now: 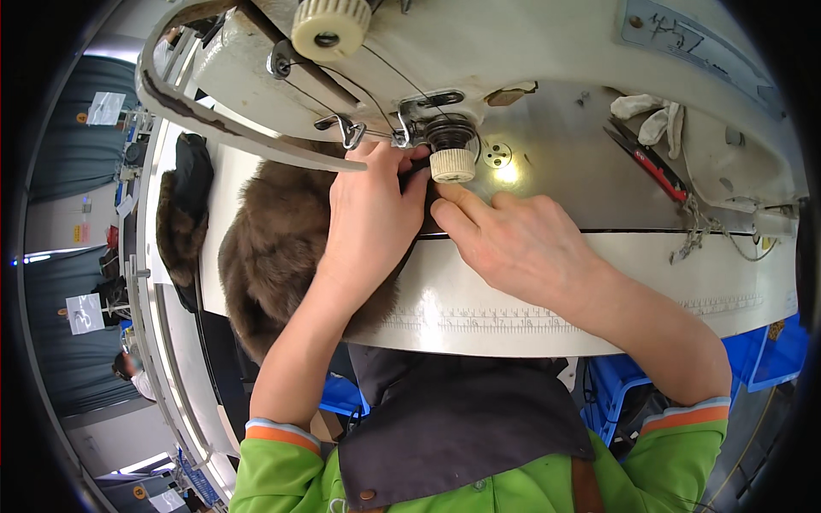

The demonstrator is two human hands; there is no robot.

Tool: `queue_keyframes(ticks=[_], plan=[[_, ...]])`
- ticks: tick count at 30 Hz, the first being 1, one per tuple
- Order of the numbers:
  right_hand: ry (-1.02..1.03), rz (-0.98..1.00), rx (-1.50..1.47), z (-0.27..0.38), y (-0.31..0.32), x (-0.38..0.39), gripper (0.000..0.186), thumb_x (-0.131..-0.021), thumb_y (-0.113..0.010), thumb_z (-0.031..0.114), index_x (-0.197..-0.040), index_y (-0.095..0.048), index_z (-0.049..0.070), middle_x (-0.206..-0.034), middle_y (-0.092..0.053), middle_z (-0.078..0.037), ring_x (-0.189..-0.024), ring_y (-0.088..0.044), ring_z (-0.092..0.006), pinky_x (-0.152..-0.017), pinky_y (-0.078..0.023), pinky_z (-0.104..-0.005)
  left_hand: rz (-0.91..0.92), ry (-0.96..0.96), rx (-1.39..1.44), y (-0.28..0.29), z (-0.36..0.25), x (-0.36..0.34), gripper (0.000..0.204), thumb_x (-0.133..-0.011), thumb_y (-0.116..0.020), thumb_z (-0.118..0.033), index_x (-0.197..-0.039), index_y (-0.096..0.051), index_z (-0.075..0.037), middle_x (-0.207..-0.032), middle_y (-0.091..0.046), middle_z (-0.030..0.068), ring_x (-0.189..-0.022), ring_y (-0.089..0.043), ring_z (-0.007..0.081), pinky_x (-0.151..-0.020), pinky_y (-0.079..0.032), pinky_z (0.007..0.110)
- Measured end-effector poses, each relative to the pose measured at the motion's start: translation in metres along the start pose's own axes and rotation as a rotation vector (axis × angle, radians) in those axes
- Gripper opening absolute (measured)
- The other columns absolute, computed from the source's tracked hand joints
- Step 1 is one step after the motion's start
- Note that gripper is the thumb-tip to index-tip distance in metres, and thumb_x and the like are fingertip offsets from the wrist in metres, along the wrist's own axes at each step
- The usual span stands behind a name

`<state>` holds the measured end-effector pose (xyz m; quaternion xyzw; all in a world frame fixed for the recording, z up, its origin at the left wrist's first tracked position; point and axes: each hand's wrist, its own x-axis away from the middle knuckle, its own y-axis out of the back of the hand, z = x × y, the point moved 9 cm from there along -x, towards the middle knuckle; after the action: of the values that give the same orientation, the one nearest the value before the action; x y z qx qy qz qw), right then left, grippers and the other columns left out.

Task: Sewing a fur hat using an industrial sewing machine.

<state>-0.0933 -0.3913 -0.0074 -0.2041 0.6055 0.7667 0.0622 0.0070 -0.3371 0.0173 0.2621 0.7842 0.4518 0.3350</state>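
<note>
A brown fur piece [278, 231] lies bunched on the sewing machine's table, left of and partly under my left arm. My left hand [372, 201] is closed on its dark edge beside the needle area, with the fingertips partly hidden behind the machine head. From the right, my right hand [517, 244] pinches the same dark edge with thumb and forefinger, close to the left fingers. The cream tension knob [452, 165] of the sewing machine [564, 38] hangs just above the fingertips and covers the needle and presser foot. Dark thread runs through the metal guides.
Red-handled snips [658, 175] lie on the machine bed near white cloth scraps [646, 111] and a thread tangle [697, 227]. A printed ruler strip [487, 322] follows the table's front edge. Another fur piece [181, 218] rests at left; blue bins [611, 389] stand below.
</note>
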Motion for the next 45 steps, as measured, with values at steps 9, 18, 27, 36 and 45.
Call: queue_keyframes(ticks=[9, 18, 27, 36, 45], plan=[[0.012, -0.027, 0.019, -0.004, 0.001, 0.001, 0.022, -0.081, -0.061, 0.01, -0.101, -0.057, 0.004, -0.12, -0.063, -0.014, -0.059, -0.067, -0.0171, -0.053, -0.055, -0.029, 0.524, -0.035, -0.089, 0.002, 0.006, -0.036, 0.035, -0.08, -0.077, -0.024, -0.103, -0.069, 0.001, -0.095, -0.072, 0.0168, -0.088, -0.07, 0.0288, -0.08, -0.055, 0.036], [0.006, 0.02, -0.008, 0.001, -0.001, 0.005, 0.023, -0.081, -0.061, 0.01, -0.102, -0.055, 0.004, -0.118, -0.062, -0.014, -0.061, -0.068, -0.0191, -0.054, -0.055, -0.0312, 0.865, 0.032, 0.111, -0.007, 0.033, -0.051, 0.043, -0.076, -0.082, -0.039, -0.103, -0.069, -0.008, -0.1, -0.07, 0.0041, -0.09, -0.062, 0.0168, -0.082, -0.05, 0.031], [-0.005, 0.033, -0.021, -0.002, -0.003, 0.001, 0.024, -0.081, -0.061, 0.01, -0.103, -0.055, 0.005, -0.123, -0.06, -0.015, -0.06, -0.068, -0.0192, -0.053, -0.056, -0.032, 0.924, 0.437, 0.201, -0.011, 0.033, -0.033, 0.039, -0.075, -0.082, -0.036, -0.092, -0.066, -0.006, -0.087, -0.063, 0.0007, -0.08, -0.055, 0.0132, -0.074, -0.047, 0.03], [0.007, 0.012, 0.021, 0.002, 0.001, 0.001, 0.023, -0.081, -0.061, 0.011, -0.102, -0.055, 0.005, -0.118, -0.063, -0.014, -0.06, -0.068, -0.018, -0.05, -0.055, -0.0316, 0.859, 0.321, -0.035, -0.027, 0.037, -0.024, 0.052, -0.089, -0.06, -0.048, -0.122, -0.066, -0.008, -0.118, -0.068, 0.0103, -0.113, -0.061, 0.0213, -0.095, -0.045, 0.033], [0.002, 0.035, 0.045, 0.0, 0.001, 0.003, 0.024, -0.08, -0.062, 0.012, -0.102, -0.055, 0.004, -0.119, -0.063, -0.015, -0.061, -0.068, -0.0178, -0.051, -0.056, -0.0304, 0.882, 0.551, -0.024, -0.024, 0.036, -0.017, 0.068, -0.078, -0.071, -0.058, -0.127, -0.063, -0.012, -0.126, -0.063, 0.0093, -0.118, -0.057, 0.018, -0.098, -0.043, 0.033]])
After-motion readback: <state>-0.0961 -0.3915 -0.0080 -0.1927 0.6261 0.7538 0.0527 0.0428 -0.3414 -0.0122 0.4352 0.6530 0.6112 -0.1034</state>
